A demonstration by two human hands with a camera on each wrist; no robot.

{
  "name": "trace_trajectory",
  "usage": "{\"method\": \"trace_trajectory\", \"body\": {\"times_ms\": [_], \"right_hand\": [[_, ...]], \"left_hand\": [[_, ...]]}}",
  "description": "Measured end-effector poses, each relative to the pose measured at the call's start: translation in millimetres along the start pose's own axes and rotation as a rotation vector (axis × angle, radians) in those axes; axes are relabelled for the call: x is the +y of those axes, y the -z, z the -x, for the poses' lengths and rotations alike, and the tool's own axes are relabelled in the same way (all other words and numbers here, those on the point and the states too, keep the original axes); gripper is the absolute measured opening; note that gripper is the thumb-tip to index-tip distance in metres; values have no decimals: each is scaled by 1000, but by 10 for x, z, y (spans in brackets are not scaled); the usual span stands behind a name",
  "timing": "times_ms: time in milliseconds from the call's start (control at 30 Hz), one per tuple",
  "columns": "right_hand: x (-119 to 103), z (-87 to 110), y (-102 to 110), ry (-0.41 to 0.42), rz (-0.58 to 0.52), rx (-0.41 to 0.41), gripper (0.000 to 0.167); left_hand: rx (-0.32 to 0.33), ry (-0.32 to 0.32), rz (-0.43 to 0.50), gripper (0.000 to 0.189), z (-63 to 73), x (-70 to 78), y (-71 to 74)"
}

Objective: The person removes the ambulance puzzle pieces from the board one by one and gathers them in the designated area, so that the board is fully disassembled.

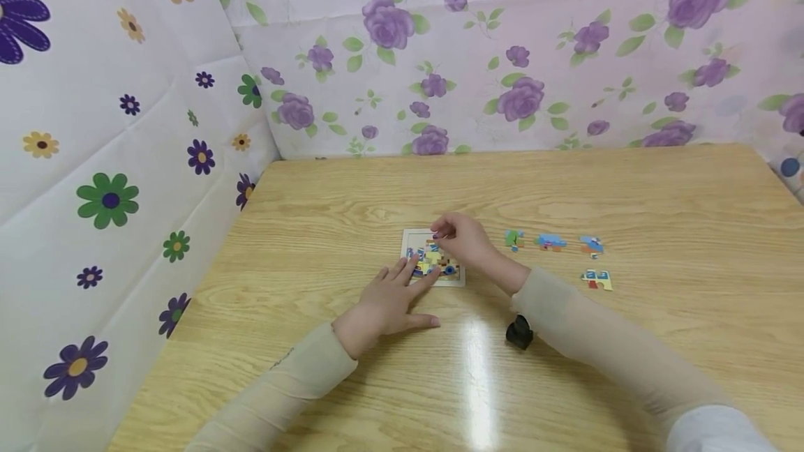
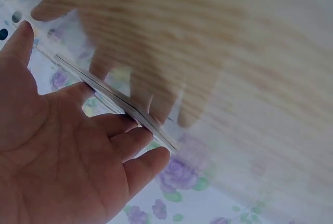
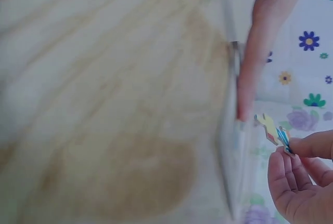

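Note:
A small jigsaw board [image 1: 416, 232] with a pale frame lies on the wooden table, partly filled with colourful pieces. My left hand [image 1: 384, 300] rests on its lower left part, fingers extended and spread. Seen edge-on in the left wrist view, the board [image 2: 117, 99] has the fingertips right against it. Over the board's upper right corner, my right hand [image 1: 467, 241] pinches a puzzle piece [image 3: 270, 129] between thumb and fingers. This piece shows yellow, blue and a bit of red in the right wrist view, held tilted.
Several loose puzzle pieces lie right of the board, among them a green one [image 1: 514, 239], a blue one [image 1: 551, 241] and a yellow-red one [image 1: 597, 279]. A small black object [image 1: 519, 332] sits beside the right sleeve. Flowered cloth [image 1: 389, 89] hangs behind the table.

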State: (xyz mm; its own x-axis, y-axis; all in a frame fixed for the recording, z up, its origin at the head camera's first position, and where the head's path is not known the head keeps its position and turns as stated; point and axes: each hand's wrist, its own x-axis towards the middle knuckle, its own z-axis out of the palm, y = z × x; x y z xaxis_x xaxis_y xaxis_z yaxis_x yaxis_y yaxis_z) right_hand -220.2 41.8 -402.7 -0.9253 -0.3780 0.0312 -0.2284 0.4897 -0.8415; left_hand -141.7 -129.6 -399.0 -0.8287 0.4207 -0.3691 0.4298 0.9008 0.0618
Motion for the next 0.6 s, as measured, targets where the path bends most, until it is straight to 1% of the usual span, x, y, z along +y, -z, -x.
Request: {"method": "trace_trajectory", "body": {"times_ms": [300, 600], "right_hand": [[-71, 132, 213, 36, 38, -21, 20], [-100, 281, 448, 19, 37, -39, 16]], "left_hand": [[10, 0, 7, 80, 4, 3, -11], [14, -8, -3, 81, 4, -9, -24]]}}
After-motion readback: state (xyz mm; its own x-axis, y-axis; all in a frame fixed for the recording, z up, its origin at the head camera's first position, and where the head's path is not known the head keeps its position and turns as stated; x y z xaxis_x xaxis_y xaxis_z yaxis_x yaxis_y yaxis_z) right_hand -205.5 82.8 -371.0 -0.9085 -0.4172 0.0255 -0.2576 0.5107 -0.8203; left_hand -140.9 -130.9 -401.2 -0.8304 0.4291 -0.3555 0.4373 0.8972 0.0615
